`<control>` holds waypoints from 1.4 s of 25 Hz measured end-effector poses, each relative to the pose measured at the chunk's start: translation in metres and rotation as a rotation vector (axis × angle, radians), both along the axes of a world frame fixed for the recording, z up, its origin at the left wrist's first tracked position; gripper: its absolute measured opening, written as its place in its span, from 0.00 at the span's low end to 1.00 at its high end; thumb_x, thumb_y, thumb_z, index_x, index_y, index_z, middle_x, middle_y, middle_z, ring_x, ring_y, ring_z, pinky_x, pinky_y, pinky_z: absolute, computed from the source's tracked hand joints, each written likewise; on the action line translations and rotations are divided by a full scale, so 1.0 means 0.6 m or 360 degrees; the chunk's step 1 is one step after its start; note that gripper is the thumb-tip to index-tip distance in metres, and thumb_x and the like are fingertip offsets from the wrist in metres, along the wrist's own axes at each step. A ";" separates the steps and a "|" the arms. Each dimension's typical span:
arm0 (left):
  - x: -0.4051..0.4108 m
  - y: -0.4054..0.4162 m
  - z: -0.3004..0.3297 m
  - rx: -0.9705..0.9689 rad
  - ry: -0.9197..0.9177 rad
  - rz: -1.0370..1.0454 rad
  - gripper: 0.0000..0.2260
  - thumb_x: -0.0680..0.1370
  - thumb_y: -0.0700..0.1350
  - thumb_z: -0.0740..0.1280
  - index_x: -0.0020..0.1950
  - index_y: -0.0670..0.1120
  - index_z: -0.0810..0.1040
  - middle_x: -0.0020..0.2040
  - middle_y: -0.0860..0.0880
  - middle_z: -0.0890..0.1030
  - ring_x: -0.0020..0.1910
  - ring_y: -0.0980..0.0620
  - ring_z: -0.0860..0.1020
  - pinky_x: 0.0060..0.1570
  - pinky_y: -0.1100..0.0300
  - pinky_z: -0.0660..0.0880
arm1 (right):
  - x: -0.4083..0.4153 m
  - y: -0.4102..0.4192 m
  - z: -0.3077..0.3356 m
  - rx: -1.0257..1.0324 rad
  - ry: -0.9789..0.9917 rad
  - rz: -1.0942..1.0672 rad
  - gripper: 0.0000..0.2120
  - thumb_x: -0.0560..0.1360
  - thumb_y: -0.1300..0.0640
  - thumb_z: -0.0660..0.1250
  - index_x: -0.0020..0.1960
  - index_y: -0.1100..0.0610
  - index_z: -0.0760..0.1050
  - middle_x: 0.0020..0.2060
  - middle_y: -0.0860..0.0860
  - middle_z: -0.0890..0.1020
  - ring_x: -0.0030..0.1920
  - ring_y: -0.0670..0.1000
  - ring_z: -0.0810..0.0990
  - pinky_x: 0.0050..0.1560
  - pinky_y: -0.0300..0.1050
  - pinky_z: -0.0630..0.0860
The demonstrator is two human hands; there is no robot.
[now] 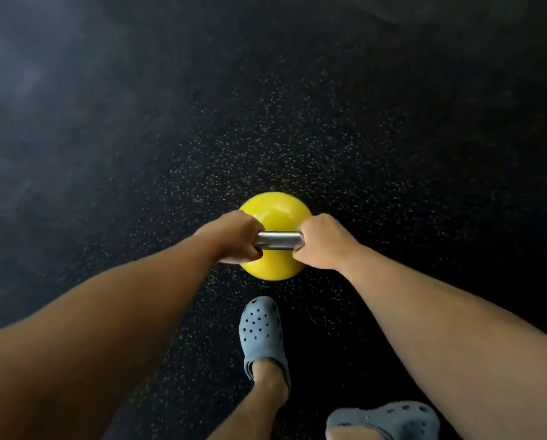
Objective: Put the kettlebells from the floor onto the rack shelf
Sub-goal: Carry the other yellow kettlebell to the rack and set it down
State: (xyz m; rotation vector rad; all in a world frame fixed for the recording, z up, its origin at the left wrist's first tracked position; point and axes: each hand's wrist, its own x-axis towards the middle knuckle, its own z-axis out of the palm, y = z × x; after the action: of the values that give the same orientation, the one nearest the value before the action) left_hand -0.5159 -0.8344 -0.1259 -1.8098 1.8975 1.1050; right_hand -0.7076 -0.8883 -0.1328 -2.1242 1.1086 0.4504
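Hands gripping steel handle point(278, 240): left hand point(234, 238), right hand point(321, 242) clenching yellow kettlebell point(273, 211); looking heavy, rigid, two-handed lift advisable.

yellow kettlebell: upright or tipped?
Upright. The yellow kettlebell has its steel handle on top, level, gripped by left hand and right hand. Whether it rests on the floor: cannot tell.

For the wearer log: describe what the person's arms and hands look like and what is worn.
Both forearms are bare, with no sleeves in view. The left hand and right hand wear no gloves, and no rings, watch or bands can be seen. Lower down, the feet wear grey-blue perforated clogs.
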 end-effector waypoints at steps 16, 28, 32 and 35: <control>-0.781 -0.101 0.274 -0.0349 0.0191 -0.1400 0.06 0.67 0.54 0.66 0.36 0.53 0.74 0.29 0.53 0.70 0.26 0.54 0.69 0.26 0.61 0.65 | -0.743 0.169 0.290 -0.0163 0.0185 -0.1529 0.10 0.59 0.50 0.67 0.29 0.55 0.72 0.26 0.49 0.75 0.33 0.56 0.81 0.31 0.40 0.68; -1.383 -0.001 0.488 -0.0706 0.0507 -0.2260 0.10 0.69 0.57 0.66 0.36 0.52 0.70 0.34 0.50 0.77 0.35 0.45 0.78 0.32 0.58 0.67 | -1.198 0.391 0.520 -0.0524 0.0454 -0.2346 0.13 0.63 0.46 0.71 0.42 0.54 0.80 0.39 0.54 0.85 0.43 0.58 0.84 0.36 0.43 0.74; -1.537 0.034 0.525 -0.0817 0.0738 -0.2436 0.11 0.68 0.56 0.67 0.36 0.50 0.74 0.38 0.45 0.83 0.39 0.41 0.82 0.33 0.58 0.68 | -1.296 0.441 0.565 -0.0654 0.0696 -0.2591 0.14 0.61 0.46 0.69 0.42 0.53 0.80 0.40 0.55 0.85 0.45 0.60 0.83 0.40 0.44 0.76; -1.640 0.047 0.559 -0.0983 0.0888 -0.2558 0.14 0.68 0.56 0.66 0.42 0.45 0.80 0.41 0.42 0.84 0.42 0.38 0.83 0.36 0.54 0.75 | -1.362 0.462 0.598 -0.0832 0.0835 -0.2754 0.14 0.61 0.47 0.68 0.42 0.53 0.79 0.40 0.56 0.84 0.45 0.63 0.83 0.41 0.46 0.76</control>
State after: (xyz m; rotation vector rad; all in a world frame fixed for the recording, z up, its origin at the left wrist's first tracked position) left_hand -1.4999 -0.8059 0.2098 0.3868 3.0375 0.3381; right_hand -1.5246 -0.6108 0.2261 -0.6172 2.9676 -0.1993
